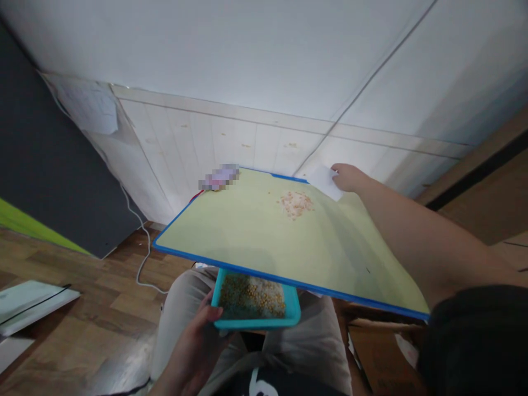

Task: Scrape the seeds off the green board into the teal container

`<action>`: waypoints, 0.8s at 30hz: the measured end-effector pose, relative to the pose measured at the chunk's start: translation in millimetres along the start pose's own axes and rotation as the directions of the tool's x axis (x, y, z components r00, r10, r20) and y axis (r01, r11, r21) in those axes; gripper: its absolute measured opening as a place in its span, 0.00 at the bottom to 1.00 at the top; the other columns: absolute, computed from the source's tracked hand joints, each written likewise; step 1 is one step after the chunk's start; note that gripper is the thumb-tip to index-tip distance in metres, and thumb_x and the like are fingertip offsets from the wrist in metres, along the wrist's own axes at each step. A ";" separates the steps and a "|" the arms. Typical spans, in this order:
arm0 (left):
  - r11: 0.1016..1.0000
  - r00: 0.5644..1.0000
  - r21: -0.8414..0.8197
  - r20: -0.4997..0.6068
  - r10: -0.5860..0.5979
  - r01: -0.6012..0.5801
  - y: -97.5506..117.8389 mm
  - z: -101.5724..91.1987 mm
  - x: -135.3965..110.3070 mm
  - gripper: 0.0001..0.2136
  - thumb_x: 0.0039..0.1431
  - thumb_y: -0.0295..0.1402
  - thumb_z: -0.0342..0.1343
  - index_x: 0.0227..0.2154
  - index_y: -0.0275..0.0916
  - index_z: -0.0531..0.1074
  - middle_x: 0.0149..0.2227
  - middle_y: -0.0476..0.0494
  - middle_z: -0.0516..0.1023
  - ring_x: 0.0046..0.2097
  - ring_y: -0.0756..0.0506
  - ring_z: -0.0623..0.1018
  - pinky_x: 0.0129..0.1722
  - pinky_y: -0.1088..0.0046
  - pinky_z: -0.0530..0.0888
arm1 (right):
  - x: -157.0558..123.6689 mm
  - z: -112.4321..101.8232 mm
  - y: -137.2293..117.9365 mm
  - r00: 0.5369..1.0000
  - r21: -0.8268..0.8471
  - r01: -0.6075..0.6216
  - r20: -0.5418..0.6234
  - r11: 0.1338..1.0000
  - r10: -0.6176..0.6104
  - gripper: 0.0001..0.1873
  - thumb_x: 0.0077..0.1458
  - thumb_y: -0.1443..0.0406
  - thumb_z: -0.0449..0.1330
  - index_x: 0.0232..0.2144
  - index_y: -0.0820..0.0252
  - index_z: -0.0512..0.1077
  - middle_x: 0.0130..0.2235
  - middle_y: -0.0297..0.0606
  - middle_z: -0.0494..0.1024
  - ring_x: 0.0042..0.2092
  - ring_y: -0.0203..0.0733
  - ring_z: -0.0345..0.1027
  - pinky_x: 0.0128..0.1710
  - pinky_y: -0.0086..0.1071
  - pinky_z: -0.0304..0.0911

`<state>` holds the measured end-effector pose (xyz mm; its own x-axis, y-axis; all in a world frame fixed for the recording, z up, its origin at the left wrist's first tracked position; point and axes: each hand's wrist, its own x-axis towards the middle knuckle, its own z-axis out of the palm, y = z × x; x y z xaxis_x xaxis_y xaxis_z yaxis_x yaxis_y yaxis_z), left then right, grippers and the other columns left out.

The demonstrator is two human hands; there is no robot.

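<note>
My left hand [202, 335] grips the left end of a turquoise plastic tray [291, 313] below the table's near edge, its thumb over the rim. Yellow and whitish grains [253, 297] lie inside it. Above the far right part of the yellow table [231, 231], my right hand [347, 177] pinches a white piece of paper or card [324, 182]. A small heap of pale, pinkish-white grains [296, 203] lies on the tabletop to the left of that card. I cannot tell whether the card touches the table.
A blurred-out purple item [220, 177] lies at the table's far left corner. Behind the table rises a white wall [231, 135] with a cable [355, 102]. An open cardboard box [379, 352] stands at lower right. White panels [33, 302] lie on the wooden floor at left.
</note>
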<state>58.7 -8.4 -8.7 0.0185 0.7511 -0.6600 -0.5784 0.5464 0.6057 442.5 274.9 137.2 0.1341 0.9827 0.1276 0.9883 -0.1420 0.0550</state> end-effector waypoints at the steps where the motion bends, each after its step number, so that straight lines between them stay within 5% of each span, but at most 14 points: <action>1: 1.000 1.000 -0.001 -0.018 -0.003 0.003 0.7 0.4 0.1 0.27 0.45 0.30 0.64 0.52 0.41 0.75 0.37 0.42 0.83 0.35 0.40 0.80 0.36 0.63 0.77 | 3.3 4.6 -5.2 1.000 0.003 0.013 0.014 1.000 -0.013 0.27 0.63 0.71 0.53 0.63 0.67 0.71 0.61 0.54 0.75 0.56 0.50 0.72 0.53 0.34 0.65; 9: 0.998 0.995 -0.065 -0.091 -0.028 0.022 7.9 9.0 0.0 0.31 0.41 0.27 0.64 0.55 0.44 0.77 0.41 0.42 0.85 0.41 0.35 0.83 0.43 0.55 0.79 | 23.1 24.0 -27.4 0.992 -0.021 0.113 0.058 0.993 -0.112 0.27 0.64 0.71 0.52 0.63 0.60 0.71 0.60 0.49 0.76 0.58 0.48 0.71 0.54 0.33 0.63; 15: 0.996 0.996 -0.087 -0.080 -0.026 0.019 7.3 10.5 0.6 0.32 0.43 0.26 0.63 0.56 0.44 0.76 0.45 0.41 0.85 0.46 0.33 0.82 0.46 0.54 0.79 | 6.3 22.3 -41.1 0.978 -0.102 0.204 0.071 0.974 -0.197 0.26 0.61 0.70 0.54 0.60 0.56 0.74 0.54 0.48 0.81 0.52 0.51 0.75 0.47 0.35 0.65; 24: 1.000 0.999 0.004 -0.048 -0.006 0.006 6.7 9.3 2.9 0.22 0.45 0.26 0.64 0.47 0.41 0.79 0.36 0.43 0.84 0.36 0.40 0.82 0.38 0.62 0.80 | -17.6 10.7 -54.2 0.969 -0.050 0.235 0.094 0.971 -0.230 0.27 0.59 0.71 0.54 0.60 0.57 0.74 0.59 0.48 0.78 0.56 0.51 0.73 0.51 0.35 0.66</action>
<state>62.5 0.9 -2.4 -0.0170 0.7293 -0.6840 -0.5751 0.5525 0.6033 387.4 266.6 121.4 -0.0905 0.9957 0.0178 0.9872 0.0873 0.1334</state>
